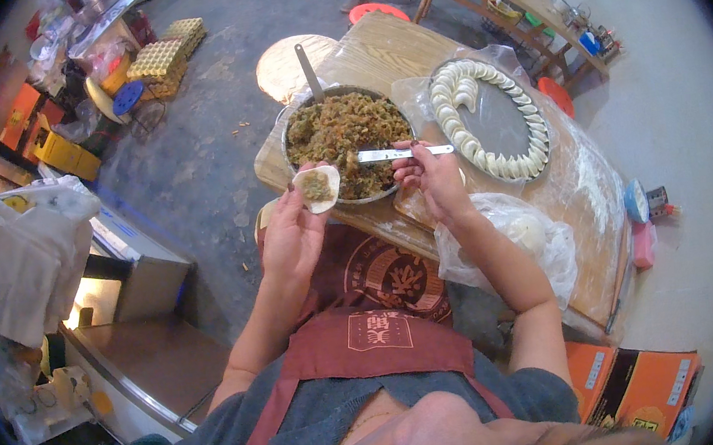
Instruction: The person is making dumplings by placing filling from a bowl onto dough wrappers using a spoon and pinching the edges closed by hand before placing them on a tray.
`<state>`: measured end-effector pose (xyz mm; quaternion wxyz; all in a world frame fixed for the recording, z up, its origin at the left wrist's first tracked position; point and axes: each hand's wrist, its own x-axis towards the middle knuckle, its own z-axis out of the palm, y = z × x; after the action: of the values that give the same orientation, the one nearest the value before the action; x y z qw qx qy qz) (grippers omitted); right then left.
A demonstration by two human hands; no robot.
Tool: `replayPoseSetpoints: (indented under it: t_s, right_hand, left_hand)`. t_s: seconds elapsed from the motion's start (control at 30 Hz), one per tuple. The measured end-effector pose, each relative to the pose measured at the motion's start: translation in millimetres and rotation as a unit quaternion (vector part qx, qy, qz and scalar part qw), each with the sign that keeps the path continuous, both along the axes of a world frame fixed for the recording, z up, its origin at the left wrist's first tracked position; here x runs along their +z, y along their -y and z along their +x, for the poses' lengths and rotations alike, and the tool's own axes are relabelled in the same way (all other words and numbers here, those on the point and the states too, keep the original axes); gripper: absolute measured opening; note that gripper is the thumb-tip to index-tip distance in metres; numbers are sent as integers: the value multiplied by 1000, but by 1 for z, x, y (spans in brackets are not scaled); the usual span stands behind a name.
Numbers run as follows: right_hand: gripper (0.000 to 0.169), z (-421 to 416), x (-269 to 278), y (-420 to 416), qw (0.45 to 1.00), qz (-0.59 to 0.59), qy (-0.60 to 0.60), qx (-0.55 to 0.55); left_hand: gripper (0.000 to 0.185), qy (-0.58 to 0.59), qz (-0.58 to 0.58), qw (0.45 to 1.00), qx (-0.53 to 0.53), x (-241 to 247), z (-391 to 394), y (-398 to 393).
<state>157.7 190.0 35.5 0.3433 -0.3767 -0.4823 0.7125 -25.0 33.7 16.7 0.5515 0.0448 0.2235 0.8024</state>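
A round dough wrapper (334, 202) with a dab of chopped filling (316, 186) on it lies in my left hand (295, 229), held at the near left rim of the bowl. My right hand (433, 178) grips a flat metal spreader (404, 152), whose blade reaches over the filling. Chopped filling (346, 122) is heaped in the wide metal bowl (284, 145), and a second metal handle (309, 74) sticks up from its far side. To the right, a round tray (496, 123) carries folded dumplings (449, 108) in a curving row along its rim.
The wooden table (370, 45) is dusted with flour (590, 185) on the right. A plastic bag with dough (521, 238) sits under my right forearm. Beyond the bowl is a round stool top (291, 63). Egg trays (160, 60) stand on the floor; orange boxes (647, 381) lie at lower right.
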Motion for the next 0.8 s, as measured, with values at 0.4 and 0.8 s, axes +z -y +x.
replayPoseSetpoints:
  t_s: [0.4,0.8]
  right_hand:
    - [29,13,20,9,982,176,56,29]
    - [28,-22,4,19,999,49,1,-3]
  left_hand:
    - [43,-21,-15,999,20,3,0,0]
    - [40,-10,-7,999,33,2,-5,3]
